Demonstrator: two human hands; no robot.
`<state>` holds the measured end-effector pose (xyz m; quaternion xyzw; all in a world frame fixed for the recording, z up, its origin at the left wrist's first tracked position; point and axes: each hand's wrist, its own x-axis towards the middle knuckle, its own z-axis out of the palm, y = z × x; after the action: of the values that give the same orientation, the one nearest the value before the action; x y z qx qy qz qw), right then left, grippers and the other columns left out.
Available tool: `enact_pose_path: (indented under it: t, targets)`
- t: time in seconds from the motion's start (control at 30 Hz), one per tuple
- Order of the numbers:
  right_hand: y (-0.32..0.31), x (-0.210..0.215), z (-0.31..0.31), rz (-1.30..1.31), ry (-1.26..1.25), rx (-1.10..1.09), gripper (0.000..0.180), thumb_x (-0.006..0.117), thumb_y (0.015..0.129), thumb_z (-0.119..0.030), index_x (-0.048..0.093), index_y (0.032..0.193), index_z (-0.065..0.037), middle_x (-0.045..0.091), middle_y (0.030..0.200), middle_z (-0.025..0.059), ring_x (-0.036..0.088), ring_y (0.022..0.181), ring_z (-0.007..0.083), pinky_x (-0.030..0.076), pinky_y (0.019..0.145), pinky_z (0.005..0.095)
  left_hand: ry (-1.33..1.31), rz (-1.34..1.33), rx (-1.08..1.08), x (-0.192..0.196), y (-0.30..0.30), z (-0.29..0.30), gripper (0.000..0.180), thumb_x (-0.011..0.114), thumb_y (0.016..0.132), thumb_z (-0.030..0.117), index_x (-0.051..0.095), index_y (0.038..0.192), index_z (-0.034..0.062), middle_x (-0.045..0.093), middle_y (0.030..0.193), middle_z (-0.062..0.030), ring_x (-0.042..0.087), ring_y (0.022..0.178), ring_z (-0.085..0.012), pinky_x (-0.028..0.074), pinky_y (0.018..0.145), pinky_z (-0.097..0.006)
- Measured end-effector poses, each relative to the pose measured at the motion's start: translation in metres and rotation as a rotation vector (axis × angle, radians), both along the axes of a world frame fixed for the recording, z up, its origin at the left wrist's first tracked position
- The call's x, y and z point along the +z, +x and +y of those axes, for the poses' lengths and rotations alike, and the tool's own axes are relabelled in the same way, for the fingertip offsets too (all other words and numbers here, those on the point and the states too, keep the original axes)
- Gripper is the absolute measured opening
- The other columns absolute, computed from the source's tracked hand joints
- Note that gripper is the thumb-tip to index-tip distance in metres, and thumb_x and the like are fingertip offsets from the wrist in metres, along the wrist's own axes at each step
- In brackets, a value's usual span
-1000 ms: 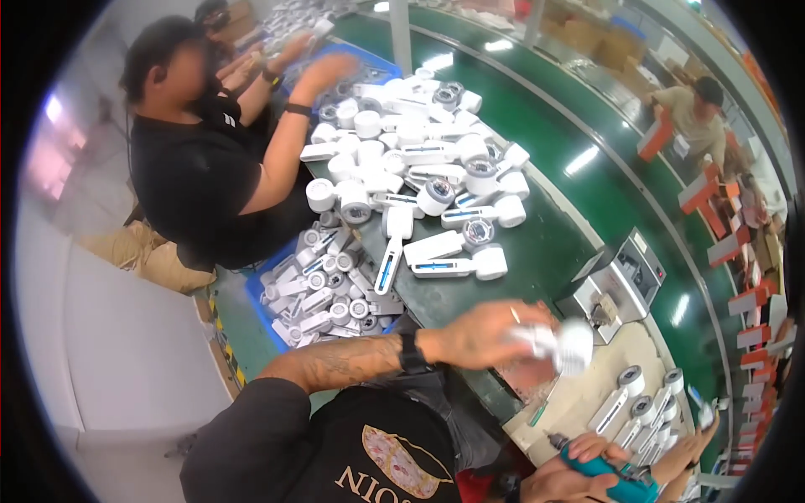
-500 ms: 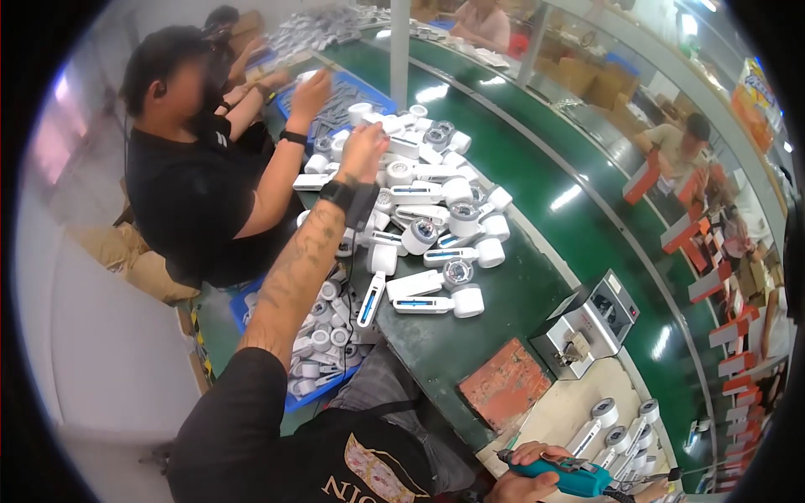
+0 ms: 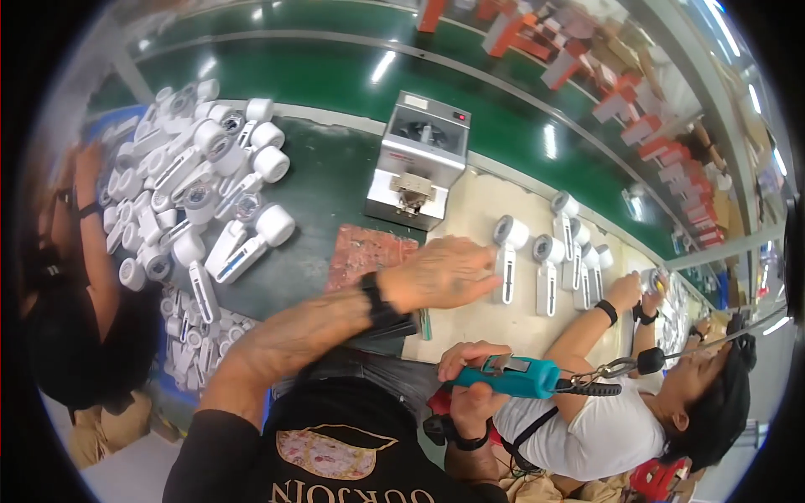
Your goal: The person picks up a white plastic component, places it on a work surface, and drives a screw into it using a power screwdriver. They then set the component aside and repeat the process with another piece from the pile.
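Note:
My left hand [image 3: 444,272] is stretched across the bench over a cream board [image 3: 470,318], back up, its fingers extended. The fingertips lie beside a white plastic unit [image 3: 506,272] that has a round head and slim slotted handle; whether they touch is hard to tell. Nothing shows between the fingers. Close to my body, my right hand [image 3: 471,381] is wrapped round a teal electric screwdriver [image 3: 520,377], whose tip is hidden by the fingers. Several more such units [image 3: 547,277] stand in a group on the board.
A silver box-shaped machine [image 3: 419,159] stands behind a reddish worn plate [image 3: 365,251]. Many white units [image 3: 201,180] are heaped at left, above a blue bin [image 3: 180,381]. A cord [image 3: 713,339] runs from the screwdriver. Co-workers [image 3: 587,427] sit close on both sides.
My view has swung right. My left hand has moved from above the heap of white units at left to the cream board. My right hand keeps its hold on the screwdriver.

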<state>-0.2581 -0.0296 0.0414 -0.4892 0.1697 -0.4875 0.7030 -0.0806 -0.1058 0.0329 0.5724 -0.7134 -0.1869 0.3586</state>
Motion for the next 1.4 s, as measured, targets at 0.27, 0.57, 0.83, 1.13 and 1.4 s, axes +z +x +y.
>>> enact_pose_path:
  t: [0.27,0.57,0.83,1.13,1.4]
  targets:
    - [-0.022,0.006,0.009,0.171,-0.087,-0.113,0.063,0.072,0.083,-0.054,0.050,0.103,0.002,0.054,0.068,0.0094,0.053,0.058,0.0202,0.043,0.053,0.0313,0.315,-0.108,0.219,-0.047,-0.060,-0.077,0.066,0.055,0.085,0.061,0.060,0.112,0.0014,0.062,0.112,-0.0185,0.059,0.103,-0.0336,0.045,0.088,-0.049]
    - [-0.009,0.012,-0.020,0.237,0.051,-0.046,0.076,0.071,0.081,-0.059,0.052,0.111,0.007,0.054,0.074,0.0087,0.057,0.066,0.0226,0.047,0.062,0.0339,-0.009,0.142,0.133,-0.027,-0.004,0.004,0.036,0.069,0.080,0.035,0.066,0.094,0.0022,0.063,0.089,-0.0123,0.063,0.086,-0.0322,0.050,0.080,-0.042]
    - [0.053,0.037,-0.075,0.116,-0.038,-0.058,0.069,0.054,0.091,-0.064,0.052,0.115,0.001,0.044,0.070,0.0027,0.042,0.059,0.0152,0.037,0.057,0.0291,0.090,-0.072,0.197,-0.022,0.073,0.075,0.025,0.068,0.084,0.026,0.070,0.101,0.0084,0.061,0.091,-0.0067,0.056,0.095,-0.0264,0.043,0.084,-0.042]
    - [0.164,0.029,-0.131,0.032,-0.366,-0.123,0.056,0.061,0.094,-0.050,0.055,0.109,0.004,0.054,0.072,0.0058,0.055,0.065,0.0168,0.044,0.059,0.0286,-0.056,-0.104,0.160,-0.040,0.084,0.090,0.046,0.069,0.085,0.039,0.062,0.122,0.0132,0.058,0.109,-0.0061,0.053,0.101,-0.0266,0.042,0.091,-0.041]
    - [0.194,0.006,-0.135,0.134,-0.382,-0.132,0.040,0.062,0.097,-0.037,0.057,0.100,0.002,0.056,0.070,0.0056,0.056,0.063,0.0158,0.046,0.059,0.0281,-0.055,-0.069,0.188,-0.044,0.084,0.093,0.047,0.068,0.085,0.041,0.062,0.125,0.0152,0.060,0.112,-0.0038,0.054,0.104,-0.0241,0.042,0.095,-0.038]
